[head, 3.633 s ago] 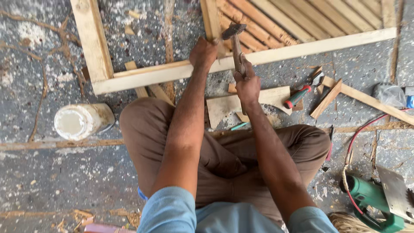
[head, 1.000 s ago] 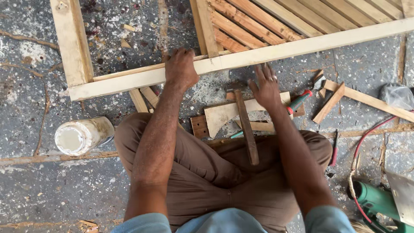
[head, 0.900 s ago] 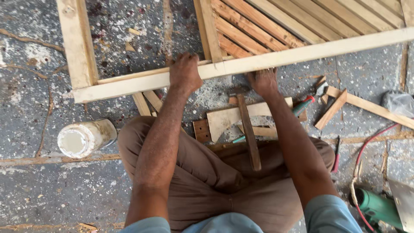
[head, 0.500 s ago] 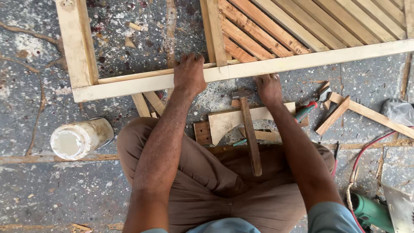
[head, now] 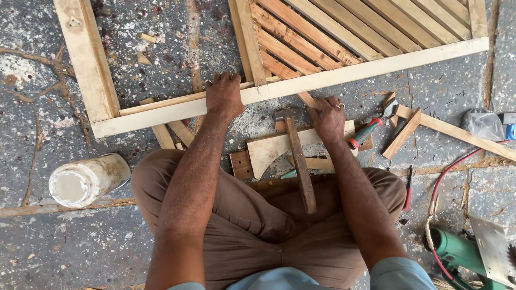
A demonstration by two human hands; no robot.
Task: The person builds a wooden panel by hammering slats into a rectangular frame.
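Note:
My left hand (head: 224, 96) grips the long pale wooden rail (head: 376, 65) of a frame lying on the floor, next to an upright post (head: 247, 43). My right hand (head: 328, 119) is just below the rail. Its fingers are closed around a small wooden strip (head: 306, 99) that pokes out under the rail. A hammer (head: 298, 161) lies loose between my arms, its head near the rail and its handle across my lap. A scrap board (head: 269, 153) sits under the hammer.
A slatted wooden panel (head: 344, 32) fills the frame at the top right. A white jar (head: 86, 180) lies on its side at the left. At the right are a red-and-green-handled screwdriver (head: 365, 133), a loose batten (head: 457, 133), and a green power tool (head: 457, 252) with a red cable.
Earlier both hands swung the hammer at the rail. The hammer now lies on my lap. My left hand has gone to the rail and my right hand has moved up under it.

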